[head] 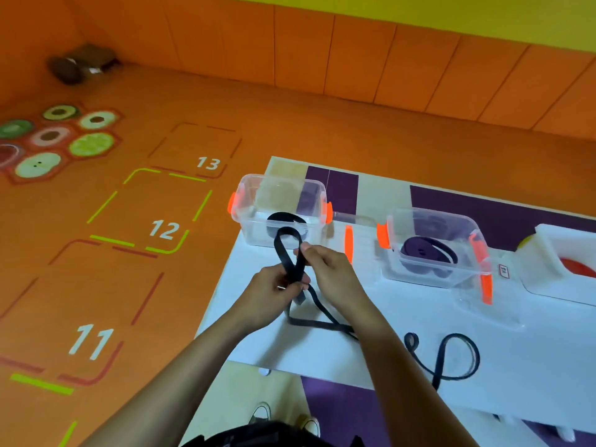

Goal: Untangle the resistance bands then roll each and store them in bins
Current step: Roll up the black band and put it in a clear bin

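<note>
**Forearms [380, 346] over counter [419, 317], band pinched**

A black resistance band [292, 253] is clamped in both grips, left hand [267, 293] low, right hand [327, 269] at the loop, before a clear bin [251, 227]. Its tail [322, 324] is trailed across the counter; twists could be rolled in there

Bright, even, diffuse light fills the room, and shadows on the white worktop [419, 333] are barely visible. The worktop reads slightly blue, while the orange floor [96, 285] is heavily saturated. Small highlights glint on the walls of the clear bin [248, 201]. The black band [300, 259] looks fairly crisp mid-frame. The dark object [80, 62] in the far corner is smeared. The panel lines of the wall [354, 59] bow towards the frame edges.
</note>
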### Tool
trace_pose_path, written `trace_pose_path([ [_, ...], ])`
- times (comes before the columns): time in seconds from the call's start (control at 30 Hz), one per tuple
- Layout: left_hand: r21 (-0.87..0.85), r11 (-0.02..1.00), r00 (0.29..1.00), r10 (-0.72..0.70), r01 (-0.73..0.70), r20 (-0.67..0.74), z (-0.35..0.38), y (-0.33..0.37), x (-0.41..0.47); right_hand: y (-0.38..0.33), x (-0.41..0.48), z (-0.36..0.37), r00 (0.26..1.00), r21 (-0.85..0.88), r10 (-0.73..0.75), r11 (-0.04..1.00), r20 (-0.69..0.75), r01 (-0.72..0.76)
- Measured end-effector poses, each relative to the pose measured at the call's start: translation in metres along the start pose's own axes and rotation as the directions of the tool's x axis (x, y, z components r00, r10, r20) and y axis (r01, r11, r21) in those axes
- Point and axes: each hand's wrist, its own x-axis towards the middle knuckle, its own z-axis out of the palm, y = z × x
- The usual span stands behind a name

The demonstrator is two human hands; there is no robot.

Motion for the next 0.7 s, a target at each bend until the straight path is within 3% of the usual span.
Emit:
trace_pose_path([
  [0.17, -0.096, 0.995, 0.996, -0.048, 0.04, -0.081, -0.006, 0.005, -0.001, -0.012, -0.003, 0.006, 0.996, 0.14, -0.058, 0.988, -0.069, 0.068],
  [0.3, -0.136, 0.989, 0.94, 0.006, -0.055, -0.341, -0.013, 0.009, 0.005, -0.025, 0.004, 0.006, 0.982, 0.095, -0.155, 0.982, -0.106, 0.165],
  [0.5, -0.271, 0.952, 0.891, 0.002, -0.141, -0.454, -0.031, 0.025, 0.006, -0.037, 0.015, -0.013, 0.933, 0.061, -0.273, 0.954, -0.234, 0.294],
  [0.6, -0.048, 0.995, 0.883, 0.058, -0.091, -0.465, -0.044, 0.028, 0.005, -0.043, 0.016, -0.022, 0.926, -0.018, -0.316, 0.948, -0.209, 0.319],
  [0.7, 0.097, 0.995, 0.891, 0.071, -0.03, -0.449, -0.048, 0.025, 0.005, -0.042, 0.013, -0.018, 0.955, 0.045, -0.261, 0.962, -0.142, 0.27],
])
